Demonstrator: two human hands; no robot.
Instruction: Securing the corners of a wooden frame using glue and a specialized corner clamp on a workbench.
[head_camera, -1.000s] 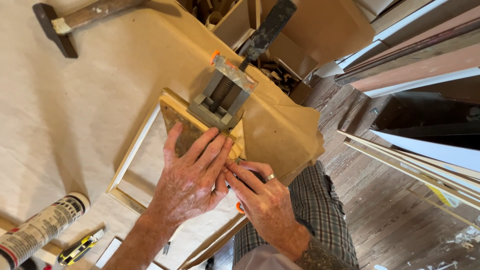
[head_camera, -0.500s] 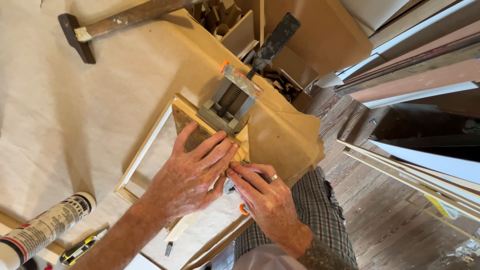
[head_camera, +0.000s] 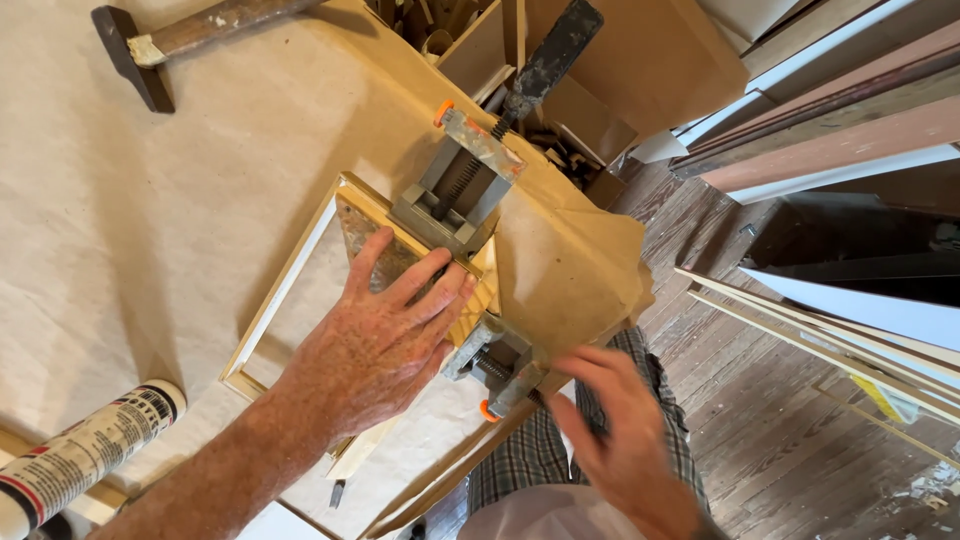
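On paper-covered bench: left hand spread flat, pressing pale wooden frame corner into grey metal corner clamp; right hand, fingers loosely curled, nears second screw. Tightening looks unfinished.

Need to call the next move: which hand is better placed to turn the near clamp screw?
Right. The right hand hovers beside the near clamp screw, while the left hand lies flat on the frame corner.
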